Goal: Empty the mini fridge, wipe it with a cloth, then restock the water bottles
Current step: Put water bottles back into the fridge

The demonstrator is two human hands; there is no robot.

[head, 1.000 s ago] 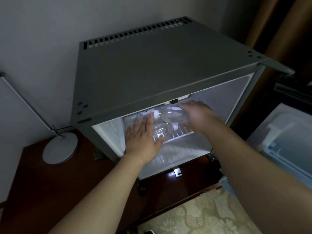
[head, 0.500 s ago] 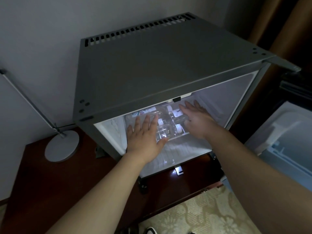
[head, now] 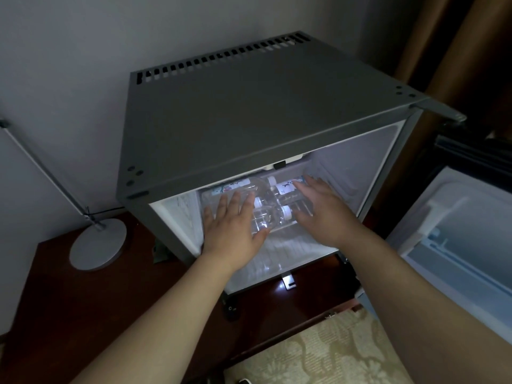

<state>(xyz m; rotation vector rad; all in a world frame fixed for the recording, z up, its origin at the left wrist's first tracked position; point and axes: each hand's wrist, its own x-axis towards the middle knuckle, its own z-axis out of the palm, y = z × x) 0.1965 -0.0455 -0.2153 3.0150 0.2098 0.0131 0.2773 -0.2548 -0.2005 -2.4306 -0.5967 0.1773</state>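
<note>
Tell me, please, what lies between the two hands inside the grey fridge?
Clear plastic water bottles with white caps lie between the left hand and right hand, in the head view.

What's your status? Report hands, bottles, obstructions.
Left hand and right hand open, both flat on the water bottles. Bottles lie on their sides on the mini fridge shelf. Door open, nothing in the way.

Dim room: pale wall [head: 69, 51], dark wood cabinet [head: 63, 314] (patterned carpet [head: 318, 356]).
</note>
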